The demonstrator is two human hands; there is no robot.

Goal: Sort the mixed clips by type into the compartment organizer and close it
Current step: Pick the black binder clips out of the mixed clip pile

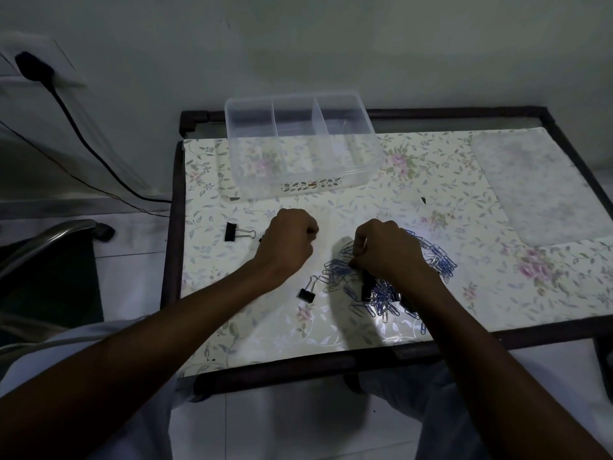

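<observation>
My right fingers point(360, 257) are curling into the slippery paper clips point(381, 298), left hand point(288, 239) fisted, contents unclear; I'm judging them light, best pinched by loops.

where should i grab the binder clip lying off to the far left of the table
Pinch the black body of the binder clip from above, across its folded sides. It lies flat and alone, with its wire handles pointing right toward the left hand, so the body is the bulkier, steadier part.
</observation>
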